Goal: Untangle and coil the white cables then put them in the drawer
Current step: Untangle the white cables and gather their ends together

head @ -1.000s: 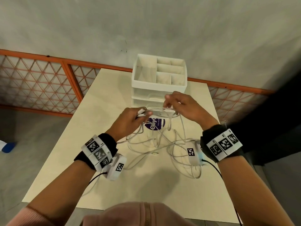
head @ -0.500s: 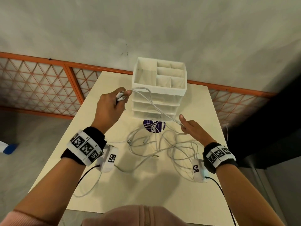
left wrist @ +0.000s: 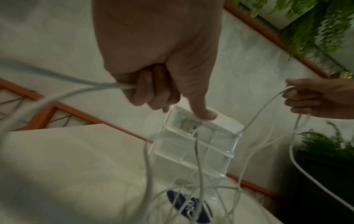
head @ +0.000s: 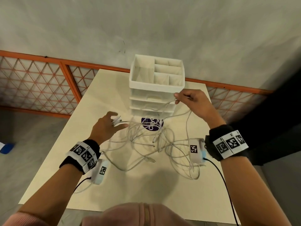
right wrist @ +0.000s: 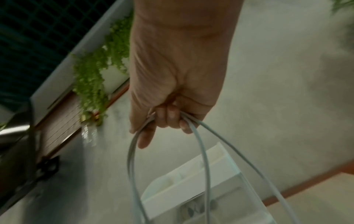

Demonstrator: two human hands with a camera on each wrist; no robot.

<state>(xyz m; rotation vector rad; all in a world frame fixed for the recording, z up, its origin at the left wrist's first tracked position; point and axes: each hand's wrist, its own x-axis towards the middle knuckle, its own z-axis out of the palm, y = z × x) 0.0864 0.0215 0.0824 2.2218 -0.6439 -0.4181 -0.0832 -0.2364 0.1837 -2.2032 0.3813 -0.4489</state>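
Observation:
A tangle of white cables [head: 153, 141] lies on the cream table [head: 130, 190] in front of a white drawer unit [head: 156, 95]. My left hand [head: 112, 123] holds a cable end with its plug, left of the unit; in the left wrist view its curled fingers [left wrist: 145, 91] grip the cable [left wrist: 80, 84]. My right hand [head: 187, 98] is raised beside the unit's right front and pinches a loop of cable strands; the right wrist view shows the strands [right wrist: 199, 145] hanging from its curled fingers [right wrist: 170, 118]. The drawers look closed.
The drawer unit has an open divided tray [head: 167, 70] on top. A purple round sticker [head: 152, 126] lies on the table under the cables. An orange lattice railing [head: 40, 88] runs behind the table, and a dark object [head: 268, 124] stands at the right.
My left hand has dropped from beside the unit's top to table level with the cable end. My right hand has risen from the table to the unit's right front, lifting cable strands.

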